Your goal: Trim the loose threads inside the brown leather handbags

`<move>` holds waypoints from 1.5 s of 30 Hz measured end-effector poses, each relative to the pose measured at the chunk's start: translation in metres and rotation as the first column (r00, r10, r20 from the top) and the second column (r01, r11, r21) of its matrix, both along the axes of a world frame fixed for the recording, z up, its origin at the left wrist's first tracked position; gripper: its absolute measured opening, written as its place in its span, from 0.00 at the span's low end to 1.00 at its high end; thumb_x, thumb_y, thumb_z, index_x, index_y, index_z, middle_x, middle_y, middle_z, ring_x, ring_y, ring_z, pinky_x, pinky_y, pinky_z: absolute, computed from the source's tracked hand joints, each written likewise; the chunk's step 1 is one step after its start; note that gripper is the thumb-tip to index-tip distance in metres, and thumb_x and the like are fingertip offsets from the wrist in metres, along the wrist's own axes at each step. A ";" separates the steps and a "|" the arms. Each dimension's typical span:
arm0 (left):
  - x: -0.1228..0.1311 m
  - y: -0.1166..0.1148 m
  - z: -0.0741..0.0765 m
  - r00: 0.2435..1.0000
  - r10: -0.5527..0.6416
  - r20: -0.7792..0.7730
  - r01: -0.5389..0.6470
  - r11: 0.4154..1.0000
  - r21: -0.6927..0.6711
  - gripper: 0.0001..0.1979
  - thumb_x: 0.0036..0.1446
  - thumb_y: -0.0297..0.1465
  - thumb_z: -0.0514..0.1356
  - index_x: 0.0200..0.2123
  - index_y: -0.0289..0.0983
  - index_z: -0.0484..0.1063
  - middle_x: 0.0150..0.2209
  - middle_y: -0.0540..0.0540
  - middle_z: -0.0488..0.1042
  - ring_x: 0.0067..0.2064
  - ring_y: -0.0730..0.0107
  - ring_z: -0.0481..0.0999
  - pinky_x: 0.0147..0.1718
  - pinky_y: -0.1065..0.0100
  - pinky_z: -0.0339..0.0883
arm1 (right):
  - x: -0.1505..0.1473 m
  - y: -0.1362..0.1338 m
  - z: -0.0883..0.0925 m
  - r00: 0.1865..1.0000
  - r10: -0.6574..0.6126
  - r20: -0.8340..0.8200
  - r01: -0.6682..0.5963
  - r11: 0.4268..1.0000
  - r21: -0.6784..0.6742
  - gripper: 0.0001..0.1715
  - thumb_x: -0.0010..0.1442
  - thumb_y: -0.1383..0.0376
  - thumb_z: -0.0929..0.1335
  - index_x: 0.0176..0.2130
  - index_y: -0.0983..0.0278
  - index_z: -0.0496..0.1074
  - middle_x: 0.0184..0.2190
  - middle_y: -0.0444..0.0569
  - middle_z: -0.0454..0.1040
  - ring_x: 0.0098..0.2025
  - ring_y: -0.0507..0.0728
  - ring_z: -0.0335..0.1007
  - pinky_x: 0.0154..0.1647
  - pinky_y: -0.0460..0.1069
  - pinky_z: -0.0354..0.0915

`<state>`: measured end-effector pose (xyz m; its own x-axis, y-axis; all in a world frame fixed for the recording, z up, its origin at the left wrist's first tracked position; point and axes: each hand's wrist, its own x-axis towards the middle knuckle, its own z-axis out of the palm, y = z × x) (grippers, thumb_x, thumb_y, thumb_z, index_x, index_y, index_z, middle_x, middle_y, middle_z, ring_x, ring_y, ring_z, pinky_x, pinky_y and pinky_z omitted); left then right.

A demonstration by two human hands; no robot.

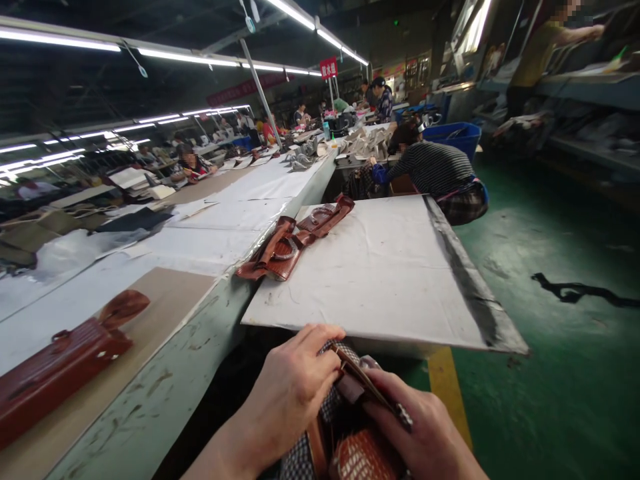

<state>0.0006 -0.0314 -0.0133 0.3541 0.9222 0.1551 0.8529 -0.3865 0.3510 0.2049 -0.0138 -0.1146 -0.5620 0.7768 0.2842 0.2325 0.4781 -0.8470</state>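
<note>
At the bottom of the head view, both hands grip a brown leather piece (360, 387) with a crocodile-pattern part below it, held over my lap under the edge of a white board (400, 280). My left hand (290, 393) has its fingers curled onto the piece's top edge. My right hand (425, 433) is closed over it from the right. A pile of similar brown leather strap pieces (295, 240) lies on the board's far left corner. A reddish-brown bag part (65, 360) lies on the long table at the left.
A long work table (165, 373) runs away on the left, covered with white and brown sheets. A person in a striped top (435, 177) bends over beyond the board. Other workers sit further back. Green floor (550, 320) with a black strap lies to the right.
</note>
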 end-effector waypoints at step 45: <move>-0.002 0.044 -0.002 0.986 -0.161 0.030 0.164 0.982 -0.099 0.08 0.61 0.23 0.57 0.33 0.36 0.75 0.49 0.46 0.78 0.50 0.65 0.77 0.48 0.67 0.70 | -0.022 0.023 0.021 0.962 -0.272 -0.012 0.249 0.862 0.441 0.12 0.69 0.67 0.61 0.33 0.63 0.69 0.33 0.48 0.74 0.34 0.55 0.71 0.35 0.48 0.66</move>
<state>-0.0012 0.0122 -0.0149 0.4980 0.8641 0.0737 0.7733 -0.4809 0.4133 0.1833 0.0092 -0.0934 -0.3782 0.7015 0.6040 0.4359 0.7105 -0.5523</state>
